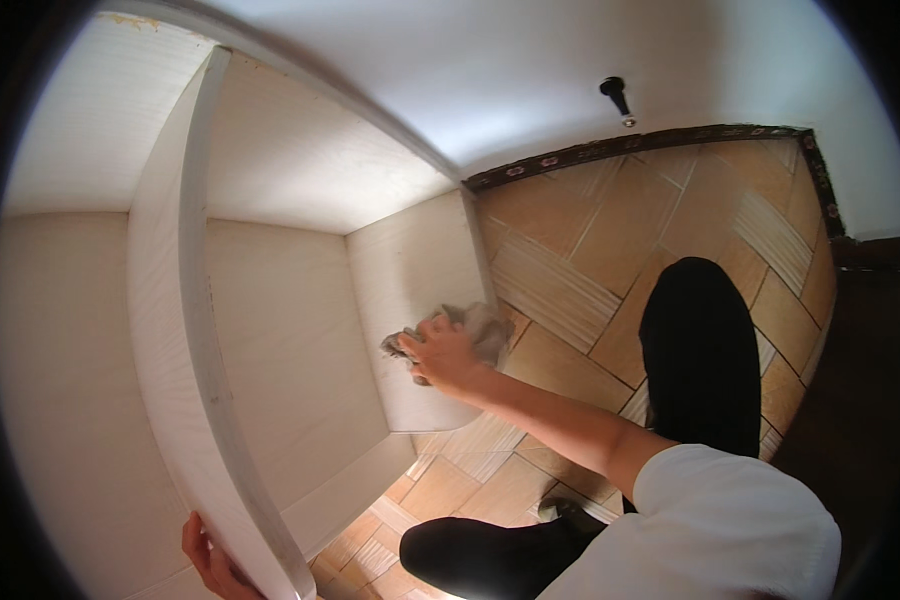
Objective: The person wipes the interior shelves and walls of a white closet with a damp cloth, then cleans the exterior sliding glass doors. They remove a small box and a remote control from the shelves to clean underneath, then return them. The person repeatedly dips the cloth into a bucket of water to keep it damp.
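Observation:
My right hand [450, 356] is closed on a crumpled grey cloth [487, 330]. It presses the cloth against the short end panel [412, 255] of a whitish wooden shelf unit, and part of the cloth reaches over the panel's edge. At the bottom left, my left hand [214, 566] touches the left face of the long divider board [195, 300]. Only some of its fingers show; the thumb and palm are hidden or cut off by the frame. The open compartment [285, 315] between divider and end panel has pale wood-grain walls.
A white wall [525, 67] borders the unit, with a black door stop [615, 94] sticking out from it. Dark flowered skirting [607, 150] runs along the tan tiled floor [562, 367]. My dark-clad legs [701, 352] are bent close by. A second compartment [67, 315] lies left of the divider.

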### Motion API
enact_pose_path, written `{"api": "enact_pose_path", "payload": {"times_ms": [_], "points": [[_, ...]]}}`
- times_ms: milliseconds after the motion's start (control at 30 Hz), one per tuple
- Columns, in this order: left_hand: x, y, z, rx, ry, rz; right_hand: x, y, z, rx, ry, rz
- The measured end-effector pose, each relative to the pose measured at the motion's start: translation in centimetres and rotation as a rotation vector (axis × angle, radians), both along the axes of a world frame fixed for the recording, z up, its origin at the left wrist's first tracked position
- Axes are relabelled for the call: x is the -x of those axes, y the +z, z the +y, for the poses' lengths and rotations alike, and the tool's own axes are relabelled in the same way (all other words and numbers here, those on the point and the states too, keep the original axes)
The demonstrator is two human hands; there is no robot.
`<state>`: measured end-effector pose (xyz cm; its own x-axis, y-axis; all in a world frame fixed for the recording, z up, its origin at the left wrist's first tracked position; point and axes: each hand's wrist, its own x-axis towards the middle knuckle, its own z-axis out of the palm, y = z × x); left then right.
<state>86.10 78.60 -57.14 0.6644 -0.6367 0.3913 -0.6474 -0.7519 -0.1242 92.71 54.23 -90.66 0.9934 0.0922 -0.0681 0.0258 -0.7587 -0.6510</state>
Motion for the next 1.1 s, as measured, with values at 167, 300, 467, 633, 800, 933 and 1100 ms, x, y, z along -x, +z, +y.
{"api": "enact_pose_path", "payload": {"times_ms": [167,300,467,633,800,933,1100], "points": [[0.2,-0.2,1.2,0.056,0.075,0.017,0.9,-8.7,3.3,0.292,0.043,-0.308],[0.5,-0.2,3.9,0.323,0.762,0.053,-5.1,-9.7,1.6,0.034,-0.125,-0.304],[0.4,-0.9,2.5,0.215,0.516,-0.059,-12.9,-3.4,2.7,-0.466,-0.435,-0.254],[1.1,-0.5,1.7,0.126,0.434,-0.085,-16.3,12.4,7.9,-0.692,-0.304,-0.538],[0.3,-0.5,0.8,0.086,0.388,-0.068,-21.8,16.0,12.1,-0.741,-0.288,-0.692],[0.5,-0.4,0.6,0.081,0.386,-0.079,-24.1,9.1,8.6,-0.792,-0.316,-0.237],[-0.2,-1.4,0.3,0.083,0.367,-0.085,-20.3,-6.1,3.9,-0.699,-0.202,0.211]]}}
